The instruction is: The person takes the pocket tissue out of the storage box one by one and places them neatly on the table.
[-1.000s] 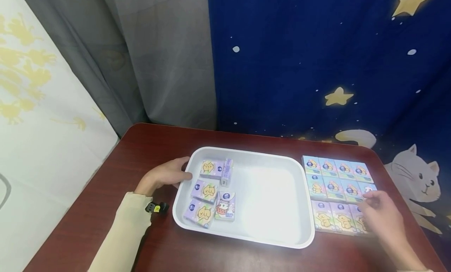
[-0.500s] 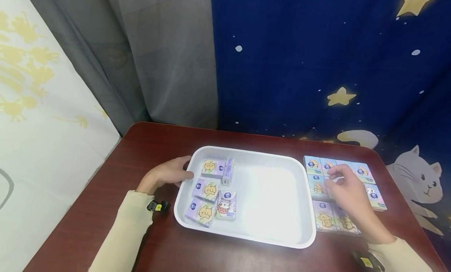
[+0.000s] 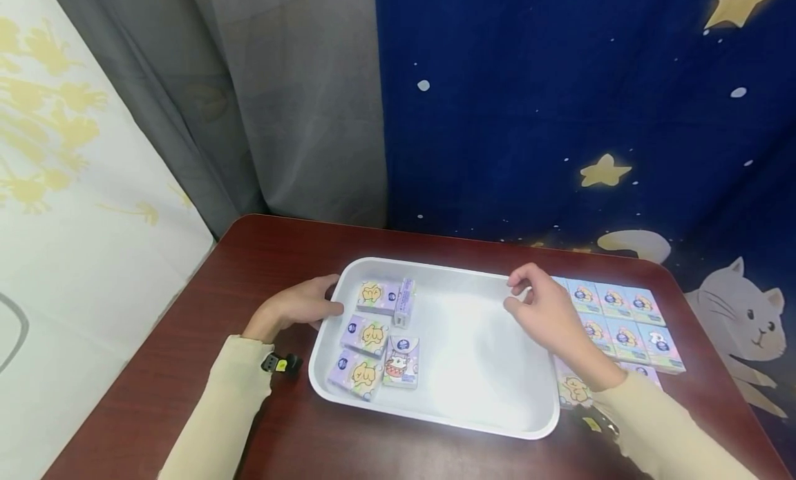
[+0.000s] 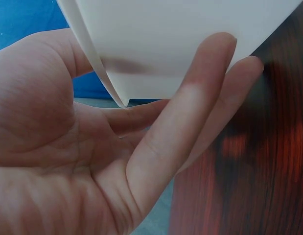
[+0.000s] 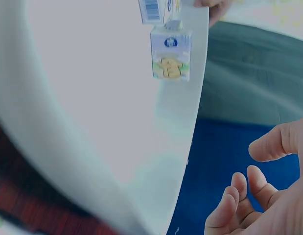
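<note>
A white tray [image 3: 479, 356] lies on the table. In it, at its left side, are several small purple tissue packs [image 3: 363, 335], one standing on its narrow side. My left hand [image 3: 301, 304] holds the tray's left edge; in the left wrist view its thumb goes over the rim and its fingers lie against the outer wall. My right hand [image 3: 547, 311] hovers over the tray's far right corner, its fingers loosely bent. The right wrist view shows a gap between thumb and fingertips with nothing in it. Right of the tray, blue and purple tissue packs [image 3: 624, 335] lie in rows, partly hidden by the right arm.
The dark red wooden table [image 3: 280, 238] has rounded far corners. Behind it hang a grey curtain [image 3: 298, 107] and a blue curtain [image 3: 497, 121] with stars and a cat. A white sheet with yellow prints [image 3: 81, 224] hangs at the left.
My right hand has moved left from the rows of tissue packs to above the tray's right edge. The left hand stays on the tray, and the packs inside it have not moved.
</note>
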`<action>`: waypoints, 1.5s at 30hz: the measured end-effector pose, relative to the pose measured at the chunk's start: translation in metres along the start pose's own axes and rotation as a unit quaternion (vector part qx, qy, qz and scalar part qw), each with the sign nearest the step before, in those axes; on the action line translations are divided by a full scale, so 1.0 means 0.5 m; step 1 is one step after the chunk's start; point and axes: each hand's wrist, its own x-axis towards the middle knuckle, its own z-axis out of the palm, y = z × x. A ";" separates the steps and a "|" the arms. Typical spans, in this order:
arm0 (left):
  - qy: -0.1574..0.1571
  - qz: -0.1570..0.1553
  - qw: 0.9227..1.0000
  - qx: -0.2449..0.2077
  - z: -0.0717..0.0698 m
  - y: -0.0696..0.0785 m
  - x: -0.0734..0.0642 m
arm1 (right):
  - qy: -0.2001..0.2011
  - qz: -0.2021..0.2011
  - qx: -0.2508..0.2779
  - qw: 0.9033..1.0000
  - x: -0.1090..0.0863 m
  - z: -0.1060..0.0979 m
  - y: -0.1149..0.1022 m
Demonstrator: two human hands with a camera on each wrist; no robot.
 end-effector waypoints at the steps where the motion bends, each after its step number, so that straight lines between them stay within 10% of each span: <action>1: 0.000 0.000 1.000 -0.001 0.000 0.000 0.000 | -0.007 -0.003 0.002 1.000 0.005 0.007 -0.007; 16: -0.001 0.005 1.000 -0.006 0.000 -0.003 0.000 | -0.127 -0.119 -0.029 0.984 0.055 0.122 -0.055; 26: 0.006 -0.005 1.000 0.000 0.003 -0.001 0.002 | -0.250 -0.101 -0.099 0.958 0.027 0.182 -0.106; 45: 0.011 -0.008 1.000 0.003 0.002 0.000 0.002 | -0.278 -0.118 -0.097 0.948 -0.002 0.227 -0.134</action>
